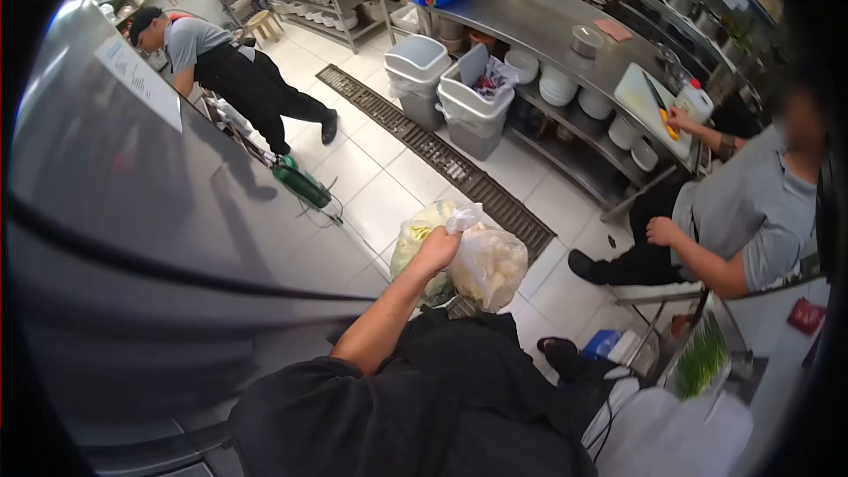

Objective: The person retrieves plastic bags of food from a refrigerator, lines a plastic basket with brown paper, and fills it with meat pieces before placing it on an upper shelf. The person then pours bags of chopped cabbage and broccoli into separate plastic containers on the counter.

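Note:
My left hand is closed around the gathered necks of clear plastic bags, held out in front of my black clothing. One plastic bag bulges with pale beige pieces that I cannot identify. Beside it hangs another plastic bag with yellowish-green contents, partly hidden behind my hand and forearm. The bags hang above the tiled floor, near a metal floor drain. My right hand is out of view.
A co-worker at right has one hand on a yellow-handled knife over a cutting board. Another person leans in at left, near a green cylinder. Grey bins stand by the steel counter.

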`<state>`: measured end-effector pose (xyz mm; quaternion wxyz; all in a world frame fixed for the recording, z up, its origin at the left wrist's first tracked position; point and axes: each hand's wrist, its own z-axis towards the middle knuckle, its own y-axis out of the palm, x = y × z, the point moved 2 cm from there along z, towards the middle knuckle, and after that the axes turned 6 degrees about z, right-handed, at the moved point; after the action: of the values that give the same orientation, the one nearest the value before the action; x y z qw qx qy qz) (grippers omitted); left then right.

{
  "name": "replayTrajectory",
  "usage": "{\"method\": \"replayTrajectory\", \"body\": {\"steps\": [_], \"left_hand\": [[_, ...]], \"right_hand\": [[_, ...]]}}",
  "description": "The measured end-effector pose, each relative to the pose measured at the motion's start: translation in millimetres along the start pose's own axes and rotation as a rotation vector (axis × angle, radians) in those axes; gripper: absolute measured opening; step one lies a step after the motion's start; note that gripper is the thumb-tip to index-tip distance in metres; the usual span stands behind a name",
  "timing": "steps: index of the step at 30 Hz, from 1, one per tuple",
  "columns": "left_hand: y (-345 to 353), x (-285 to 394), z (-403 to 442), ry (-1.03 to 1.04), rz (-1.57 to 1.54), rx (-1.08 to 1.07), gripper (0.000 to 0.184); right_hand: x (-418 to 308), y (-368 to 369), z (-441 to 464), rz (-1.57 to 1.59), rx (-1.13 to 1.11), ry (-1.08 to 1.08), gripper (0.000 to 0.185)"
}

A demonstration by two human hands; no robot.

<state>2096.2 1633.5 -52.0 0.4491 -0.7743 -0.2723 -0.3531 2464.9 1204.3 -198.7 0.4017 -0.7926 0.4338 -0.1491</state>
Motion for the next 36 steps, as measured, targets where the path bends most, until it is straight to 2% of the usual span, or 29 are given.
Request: {"method": "replayTrajectory", "body": {"steps": [4,6,10,12,13,15,17,18,19,20,21,23,25,26,29,30,31,32,34,35,36], "left_hand": [[-47.2,5.6,107.1,-0.163,-0.104,0.190,0.063],[-90.9,12.0,145.1,-0.161,-0.164,0.286,0.063],[-175.5,6.5,237.8,-0.187,-0.234,0.430,0.060],[-227.3,-0.5,283.5,-0.244,-0.300,0.440,0.058],[-255.0,-8.2,309.5,-0.271,-0.332,0.446,0.058],[-297.4,-31.7,361.7,-0.298,-0.299,0.498,0.059],[-344.7,-52.1,410.5,-0.326,-0.255,0.511,0.059],[-370.5,-59.9,432.9,-0.338,-0.226,0.495,0.060],[-398.6,-65.9,456.4,-0.350,-0.197,0.480,0.061],[-427.6,-70.7,480.7,-0.366,-0.200,0.484,0.060],[-452.2,-74.7,503.2,-0.379,-0.194,0.471,0.060],[-493.5,-74.7,552.7,-0.366,-0.214,0.469,0.060],[-538.6,-73.0,603.5,-0.322,-0.250,0.487,0.060],[-554.2,-75.1,622.9,-0.285,-0.277,0.494,0.058],[-619.2,-60.4,689.2,-0.289,-0.352,0.469,0.053],[-640.2,-58.8,711.7,-0.295,-0.405,0.485,0.050],[-658.9,-58.9,732.7,-0.299,-0.457,0.502,0.047],[-675.5,-56.2,753.8,-0.303,-0.510,0.519,0.045],[-710.6,-46.0,787.3,-0.318,-0.603,0.540,0.047],[-726.6,-39.0,803.0,-0.323,-0.649,0.551,0.049],[-743.8,-42.1,823.0,-0.317,-0.684,0.570,0.052]], "right_hand": [[-106.4,-141.1,168.4,-0.230,0.059,-0.313,0.024],[-182.4,-223.9,254.4,-0.404,0.116,-0.516,0.021],[-354.8,-387.5,444.6,-0.946,0.255,-0.939,0.019],[-427.3,-439.0,507.4,-1.205,0.325,-1.078,0.019],[-451.9,-449.0,518.8,-1.219,0.370,-1.108,0.019],[-491.8,-444.8,455.8,-0.790,0.409,-0.922,0.018],[-514.5,-421.4,476.3,-0.878,0.280,-0.996,0.015],[-489.8,-394.1,524.7,-0.685,0.300,-1.061,0.014],[-501.7,-376.7,532.6,-0.695,0.251,-0.968,0.015],[-551.6,-388.9,484.4,-0.428,-0.001,-0.935,0.016],[-591.8,-392.7,445.1,-0.647,0.004,-1.024,0.015],[-638.6,-390.9,469.6,-0.629,0.077,-1.039,0.015],[-703.9,-401.8,492.1,-0.582,-0.117,-1.025,0.017],[-745.8,-417.3,473.9,-0.586,-0.211,-0.977,0.019],[-838.7,-446.0,502.9,-0.656,-0.024,-0.855,0.024],[-869.2,-464.0,518.5,-0.670,-0.072,-0.788,0.030],[-896.3,-489.6,514.5,-0.467,0.029,-0.593,0.034],[-902.6,-518.5,537.1,-0.568,0.124,-0.700,0.037],[-807.7,-556.0,685.6,-1.038,0.723,-0.982,0.042],[-870.8,-532.3,670.8,-0.834,0.404,-0.881,0.045],[-962.2,-444.4,655.7,-0.538,0.085,-0.624,0.049]]}}
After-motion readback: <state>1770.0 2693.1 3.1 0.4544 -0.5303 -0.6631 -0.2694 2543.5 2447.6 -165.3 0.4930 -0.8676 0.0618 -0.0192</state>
